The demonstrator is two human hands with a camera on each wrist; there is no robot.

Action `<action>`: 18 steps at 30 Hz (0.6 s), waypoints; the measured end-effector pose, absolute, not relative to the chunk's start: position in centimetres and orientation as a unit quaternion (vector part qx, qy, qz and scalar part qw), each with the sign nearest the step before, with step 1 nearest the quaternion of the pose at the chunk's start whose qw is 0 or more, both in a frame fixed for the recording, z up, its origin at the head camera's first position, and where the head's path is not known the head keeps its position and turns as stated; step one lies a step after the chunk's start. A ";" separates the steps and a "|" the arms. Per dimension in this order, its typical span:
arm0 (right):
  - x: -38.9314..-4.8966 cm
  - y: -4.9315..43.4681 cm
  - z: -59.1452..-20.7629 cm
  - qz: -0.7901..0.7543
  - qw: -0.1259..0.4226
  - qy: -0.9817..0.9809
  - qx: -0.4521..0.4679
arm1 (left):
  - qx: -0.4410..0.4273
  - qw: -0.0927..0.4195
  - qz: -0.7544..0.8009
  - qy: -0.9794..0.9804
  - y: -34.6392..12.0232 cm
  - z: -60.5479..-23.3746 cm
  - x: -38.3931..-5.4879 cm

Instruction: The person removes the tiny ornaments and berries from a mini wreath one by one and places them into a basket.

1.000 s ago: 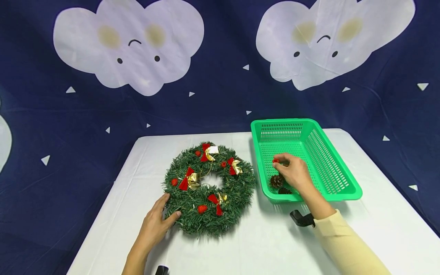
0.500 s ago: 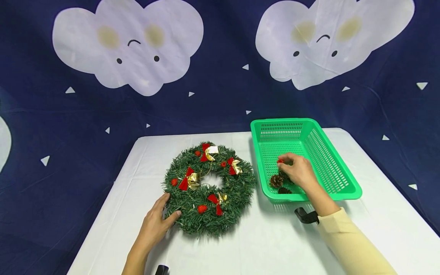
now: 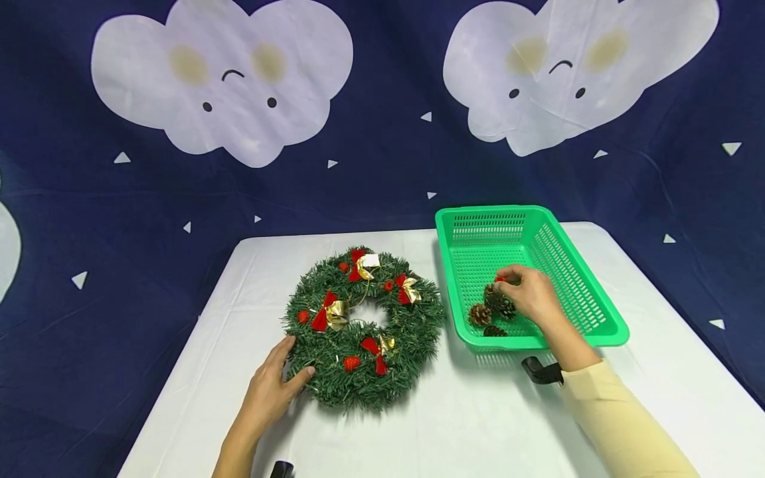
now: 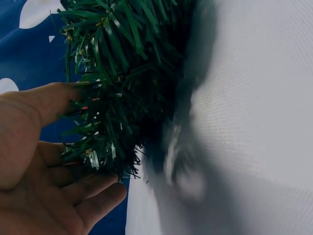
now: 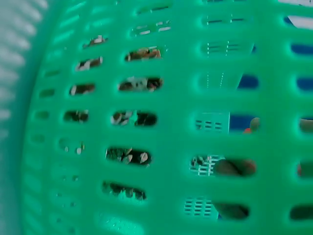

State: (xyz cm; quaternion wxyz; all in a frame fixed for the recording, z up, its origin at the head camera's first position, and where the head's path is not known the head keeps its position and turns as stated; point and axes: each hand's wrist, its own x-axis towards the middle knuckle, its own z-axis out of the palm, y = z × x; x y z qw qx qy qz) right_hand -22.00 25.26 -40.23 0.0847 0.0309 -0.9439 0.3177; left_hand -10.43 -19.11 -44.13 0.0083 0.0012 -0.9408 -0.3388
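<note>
A green Christmas wreath with red-and-gold bows and red berries lies on the white table. My left hand rests against its near left edge. In the left wrist view, the hand's relaxed fingers and thumb touch the wreath's bristles. Inside the green plastic basket, my right hand pinches a small red berry, mostly hidden by the fingertips. Several pine cones lie below it on the basket floor. The right wrist view looks mostly through the slotted basket wall.
The white cloth-covered table carries the wreath at left-centre and the basket at right. A dark blue curtain with clouds hangs behind the far edge. Each wrist has a black camera mount.
My right hand has moved slightly right inside the basket, still pinching the red berry. More of the pine cones shows now. The left hand and the wreath have stayed put.
</note>
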 end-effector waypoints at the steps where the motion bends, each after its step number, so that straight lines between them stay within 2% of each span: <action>1: -22.0 25.4 -40.2 0.316 0.088 -0.944 0.033 | 0.001 0.010 -0.340 -0.941 -19.1 -44.2 -10.4; 5: -21.9 25.8 -40.2 0.304 0.091 -0.948 0.030 | 0.004 0.008 -0.342 -0.940 -19.1 -44.2 -10.4; 12: -21.9 26.1 -40.0 0.298 0.055 -0.953 0.009 | 0.005 0.005 -0.340 -0.940 -19.2 -44.1 -10.4; 18: -21.9 26.3 -40.1 0.296 0.061 -0.953 0.010 | 0.005 0.004 -0.340 -0.940 -19.2 -44.1 -10.4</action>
